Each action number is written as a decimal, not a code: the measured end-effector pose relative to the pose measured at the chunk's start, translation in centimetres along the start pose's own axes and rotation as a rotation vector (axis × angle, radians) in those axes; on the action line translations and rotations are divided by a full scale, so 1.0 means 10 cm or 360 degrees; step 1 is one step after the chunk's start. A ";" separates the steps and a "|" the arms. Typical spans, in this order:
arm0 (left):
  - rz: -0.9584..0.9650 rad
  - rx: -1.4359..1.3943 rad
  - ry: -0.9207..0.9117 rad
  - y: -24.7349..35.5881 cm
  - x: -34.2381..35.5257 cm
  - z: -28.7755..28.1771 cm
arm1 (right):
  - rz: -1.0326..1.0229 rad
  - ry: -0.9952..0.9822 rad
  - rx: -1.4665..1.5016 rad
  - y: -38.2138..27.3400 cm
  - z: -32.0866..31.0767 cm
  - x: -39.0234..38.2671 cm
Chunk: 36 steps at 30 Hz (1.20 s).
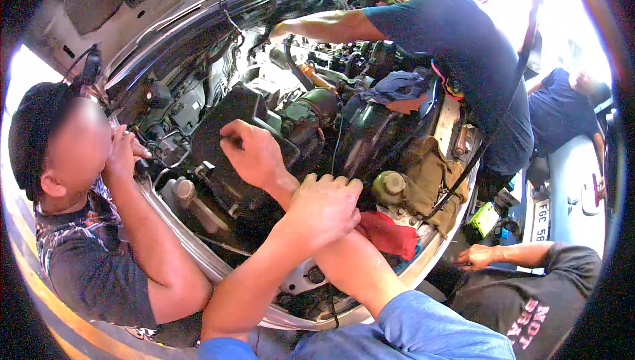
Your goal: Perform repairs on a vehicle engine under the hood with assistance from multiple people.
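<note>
My arms cross over the open engine bay of a car. My left hand (327, 208) wraps its fingers around my right forearm (360, 261), just behind the wrist. Beyond it, my right hand (251, 153) hangs with loosely curled fingers above a black plastic engine-bay box (231, 128), and nothing shows in it. A red cloth (390, 233) lies under and to the right of my forearm. Close by stand a yellowish-green round cap (390, 187) and a brown cloth (430, 178) draped on the bay's edge.
At left a person in a black cap (99, 274) leans on the car's edge. Across the bay, a person in a dark shirt (456, 49) reaches into the engine; a blue-grey rag (399, 87) lies nearby. Another person (536, 294) crouches at lower right. A prop rod (496, 122) slants at right.
</note>
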<state>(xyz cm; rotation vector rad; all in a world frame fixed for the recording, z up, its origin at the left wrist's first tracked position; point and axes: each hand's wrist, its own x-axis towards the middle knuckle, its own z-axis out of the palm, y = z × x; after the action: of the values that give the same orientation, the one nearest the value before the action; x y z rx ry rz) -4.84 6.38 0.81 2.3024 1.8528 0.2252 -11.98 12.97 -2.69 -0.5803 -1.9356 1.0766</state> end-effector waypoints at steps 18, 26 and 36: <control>0.0012 0.0059 -0.0002 0.04 0.03 -0.03 | -0.0058 0.0037 -0.0013 0.01 -0.05 0.00; 0.0015 0.0043 0.0003 0.05 0.03 -0.04 | -0.0032 0.0010 -0.0067 -0.01 -0.06 0.00; 0.0053 0.0139 0.0010 0.00 -0.01 0.01 | -0.0044 -0.0024 -0.0084 0.01 0.00 0.00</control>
<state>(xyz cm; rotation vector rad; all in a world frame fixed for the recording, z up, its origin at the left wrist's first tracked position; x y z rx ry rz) -4.88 6.30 0.71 2.3938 1.8643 0.1591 -11.96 13.05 -2.79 -0.5741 -1.9847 1.0180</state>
